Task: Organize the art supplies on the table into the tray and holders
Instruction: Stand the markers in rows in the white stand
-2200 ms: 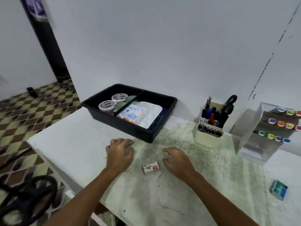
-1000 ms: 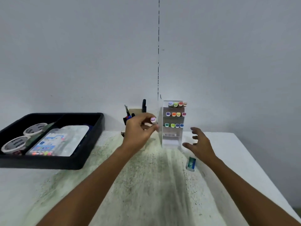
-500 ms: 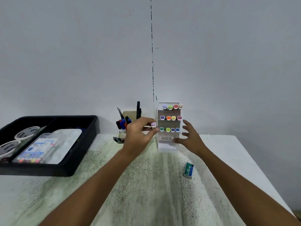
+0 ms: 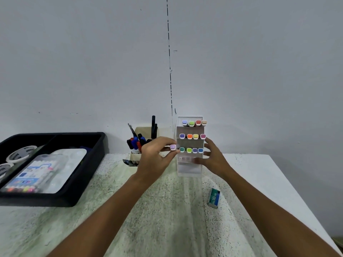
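Right now the left hand (image 4: 155, 156) pinches a marker with a lilac cap (image 4: 173, 147) between thumb and fingertips, the cap end just at the left edge of the clear tiered marker rack (image 4: 189, 169). That rack stands against the wall at the back of the white, speckled table (image 4: 167, 210), and it carries three rows of markers, four coloured caps facing out in each. The right hand (image 4: 213, 158) is at the rack's right side with fingers spread and fairly straight; the thumb reaches across the lower front of the rack, though whether it truly presses on the plastic I cannot tell.

Just left of the rack, partly behind the left hand, a cream pen holder (image 4: 143, 143) is stuffed with dark, red and blue pens, some more lying in its low front section. Further left sits a black tray (image 4: 89, 179) with a divider: rolls of white tape (image 4: 20, 154) in the far-left compartment, a clear plastic pack of coloured pens (image 4: 44, 173) in the larger one. On the bare table near the right forearm lies a small green box (image 4: 214, 198), well apart from the rack.
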Demonstrator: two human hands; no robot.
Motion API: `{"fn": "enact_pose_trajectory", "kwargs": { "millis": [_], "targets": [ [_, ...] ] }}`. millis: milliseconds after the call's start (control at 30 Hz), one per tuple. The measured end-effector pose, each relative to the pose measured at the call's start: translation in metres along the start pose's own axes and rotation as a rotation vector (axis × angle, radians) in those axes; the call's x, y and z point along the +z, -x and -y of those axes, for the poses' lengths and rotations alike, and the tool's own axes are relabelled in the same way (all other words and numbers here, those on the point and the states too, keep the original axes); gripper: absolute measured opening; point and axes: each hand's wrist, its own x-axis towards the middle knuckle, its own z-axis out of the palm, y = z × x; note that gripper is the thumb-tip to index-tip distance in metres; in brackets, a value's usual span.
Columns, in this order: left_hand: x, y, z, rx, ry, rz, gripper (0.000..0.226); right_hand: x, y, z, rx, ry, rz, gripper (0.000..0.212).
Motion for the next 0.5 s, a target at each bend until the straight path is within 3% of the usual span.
{"fn": "enact_pose_trajectory", "kwargs": {
  "millis": [333, 500],
  "targets": [
    [0.017, -0.001, 0.028, -0.05, -0.165, 0.109, 0.028, 0.003, -0.008, -0.001, -0.018, 0.005, -0.003, 0.088],
    [0.018, 0.006, 0.026, -0.109, -0.171, 0.194, 0.044, 0.003, -0.005, -0.002, -0.022, -0.006, -0.004, 0.092]
  ]
}}
